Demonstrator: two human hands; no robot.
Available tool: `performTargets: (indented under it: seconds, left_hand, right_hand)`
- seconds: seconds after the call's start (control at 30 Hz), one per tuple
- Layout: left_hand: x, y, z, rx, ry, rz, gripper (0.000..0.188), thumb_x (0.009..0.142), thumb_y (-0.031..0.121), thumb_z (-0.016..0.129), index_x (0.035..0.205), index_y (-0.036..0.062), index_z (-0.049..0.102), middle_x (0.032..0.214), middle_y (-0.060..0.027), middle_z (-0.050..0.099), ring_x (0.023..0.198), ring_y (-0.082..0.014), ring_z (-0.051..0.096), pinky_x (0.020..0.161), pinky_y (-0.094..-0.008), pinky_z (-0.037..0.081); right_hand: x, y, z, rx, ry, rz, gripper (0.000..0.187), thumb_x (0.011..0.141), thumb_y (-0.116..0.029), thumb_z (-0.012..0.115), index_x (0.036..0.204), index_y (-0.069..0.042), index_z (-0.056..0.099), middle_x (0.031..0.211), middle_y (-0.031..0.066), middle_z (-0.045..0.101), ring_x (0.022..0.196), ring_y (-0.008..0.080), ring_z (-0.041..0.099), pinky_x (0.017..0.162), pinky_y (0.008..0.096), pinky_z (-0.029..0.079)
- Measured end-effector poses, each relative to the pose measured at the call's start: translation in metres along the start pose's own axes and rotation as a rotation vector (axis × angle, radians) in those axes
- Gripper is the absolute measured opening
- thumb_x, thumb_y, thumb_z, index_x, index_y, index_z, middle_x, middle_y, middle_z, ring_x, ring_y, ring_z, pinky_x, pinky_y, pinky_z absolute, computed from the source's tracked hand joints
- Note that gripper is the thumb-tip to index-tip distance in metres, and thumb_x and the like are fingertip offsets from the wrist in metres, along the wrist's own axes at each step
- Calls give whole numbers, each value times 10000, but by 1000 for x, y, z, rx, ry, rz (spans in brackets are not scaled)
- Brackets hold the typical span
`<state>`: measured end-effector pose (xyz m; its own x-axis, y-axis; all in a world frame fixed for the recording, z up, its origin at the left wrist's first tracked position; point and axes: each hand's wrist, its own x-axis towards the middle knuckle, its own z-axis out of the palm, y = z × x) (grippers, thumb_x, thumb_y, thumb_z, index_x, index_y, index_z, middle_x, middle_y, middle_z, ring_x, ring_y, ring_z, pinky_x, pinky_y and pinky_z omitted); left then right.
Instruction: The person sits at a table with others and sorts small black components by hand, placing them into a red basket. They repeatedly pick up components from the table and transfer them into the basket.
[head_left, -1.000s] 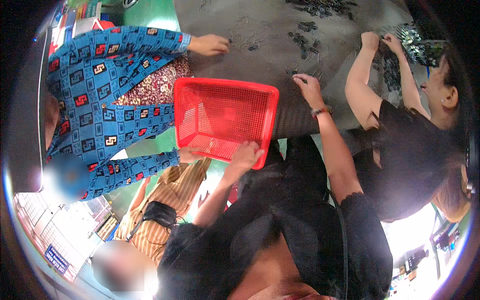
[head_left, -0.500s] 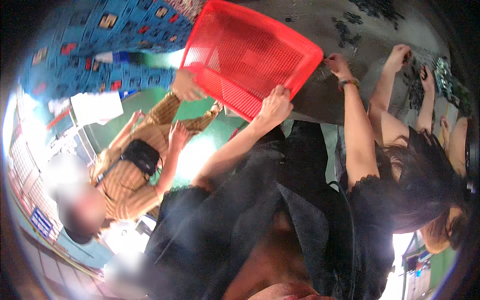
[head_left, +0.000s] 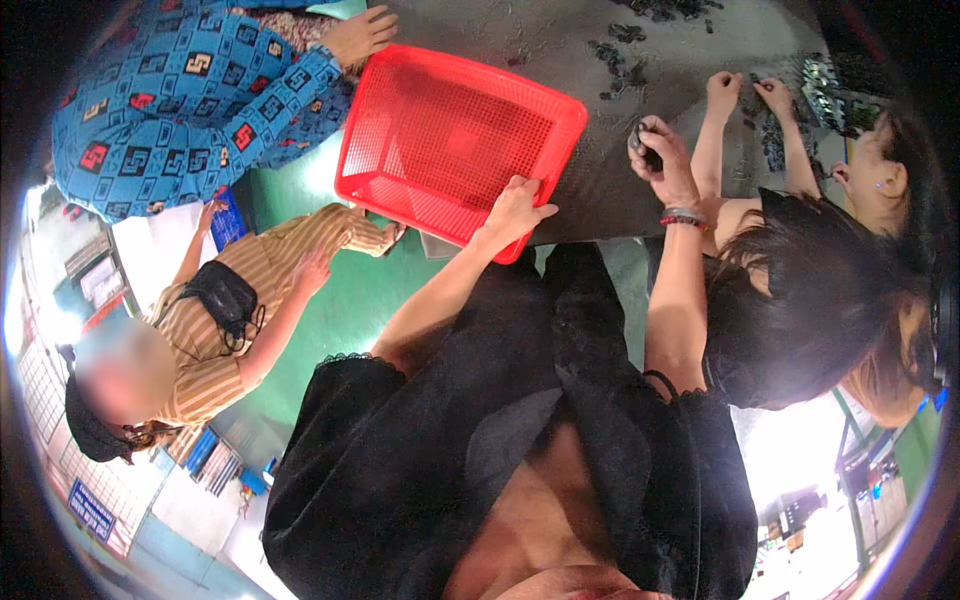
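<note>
A shallow red plastic basket (head_left: 440,135) with mesh walls and floor is tilted toward me at the table's near edge; nothing shows inside it. My left hand (head_left: 515,212) grips its near right rim, with the thumb outside. To the right, my right hand (head_left: 662,165), with bracelets at the wrist, is raised over the table with its fingers curled around small black pieces (head_left: 650,157). What exactly these pieces are, I cannot make out. Similar black pieces (head_left: 622,65) lie scattered on the dark grey table (head_left: 540,40).
A person in a blue patterned top (head_left: 190,120) leans in at the left, one hand close to the basket's far left corner. Someone in striped brown clothes (head_left: 215,340) stands behind. At my right, co-workers' hands (head_left: 745,95) handle black pieces beside a clear bag (head_left: 835,95).
The basket has shifted left and down in view with my left hand on it. The blue-clad person's hand has let go of its edge. My right hand has turned up, showing black pieces.
</note>
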<state>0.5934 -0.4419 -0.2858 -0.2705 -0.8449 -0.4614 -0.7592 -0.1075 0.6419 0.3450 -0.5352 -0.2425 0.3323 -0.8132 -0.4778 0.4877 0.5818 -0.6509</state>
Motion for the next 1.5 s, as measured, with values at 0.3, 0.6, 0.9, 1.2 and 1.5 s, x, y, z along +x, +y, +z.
performTargets:
  seconds: [0.3,0.6,0.9,1.2,1.5]
  left_hand:
    - [-15,-8,3,-28,76,-39,486,803,262,581,1212,24,469,1037,-239,502,1019,-396,474,897,-456,386]
    - [-4,-25,-82,-169,633,120,182,818,169,580,910,15,616,863,-143,616,818,-309,589,702,-388,479]
    - [158,-85,-112,587,-8,-38,164,752,52,571,883,8,660,942,-208,629,899,-363,615,761,-420,511]
    - [140,-82,-87,519,-211,-179,196,758,53,572,935,-8,632,924,-196,639,855,-317,639,720,-404,519]
    - [158,60,-3,-80,136,337,210,821,80,530,1019,15,560,881,-173,575,839,-279,585,704,-383,465]
  right_hand:
    - [9,37,66,-51,-99,146,231,865,-237,505,971,-37,547,761,60,577,594,136,564,457,212,447]
    - [-8,82,110,-355,283,-195,469,881,-206,540,1302,-66,387,1083,77,525,866,137,544,693,299,525]
    - [46,114,22,-1118,408,-247,386,736,-13,602,1116,-74,565,891,114,555,793,238,575,697,323,494]
    - [72,173,-15,-1539,277,-298,314,684,24,573,978,-76,529,1019,212,478,967,400,482,771,458,454]
    - [-6,134,-63,-621,660,-302,231,798,29,551,1015,-39,508,801,97,558,614,180,570,498,313,469]
